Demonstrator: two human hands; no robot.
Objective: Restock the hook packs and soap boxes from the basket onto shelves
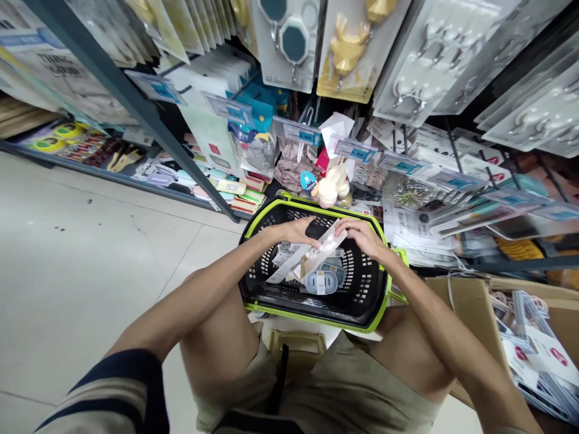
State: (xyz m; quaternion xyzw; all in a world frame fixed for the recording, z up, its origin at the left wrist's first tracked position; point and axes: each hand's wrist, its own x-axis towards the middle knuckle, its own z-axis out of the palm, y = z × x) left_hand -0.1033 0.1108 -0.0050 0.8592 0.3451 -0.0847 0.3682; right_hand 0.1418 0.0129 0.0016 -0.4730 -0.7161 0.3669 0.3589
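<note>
A flat, clear-and-white pack of white hooks (pixel 330 242) is tilted over the black basket (pixel 312 306) with the lime-green rim. My right hand (pixel 359 235) pinches the upper end of this pack, fingers bent over its edge. On the other side, my left hand (pixel 298 232) has its thumb against the pack, and its fingers are stretched apart from the thumb. Beneath the hands, inside the basket, lie a blue-grey oval container (pixel 321 282) with a white label and several other packaged things, partly covered by the pack.
Shelves with hanging packs of hooks (pixel 294 42) rise in front. Cream balls (pixel 332 185) in packaging hang just behind the basket. A cardboard box (pixel 473 313) of packaged goods stands to the right. A yellowish stool (pixel 296 342) is between my knees. Tiled floor (pixel 90 253) stretches left.
</note>
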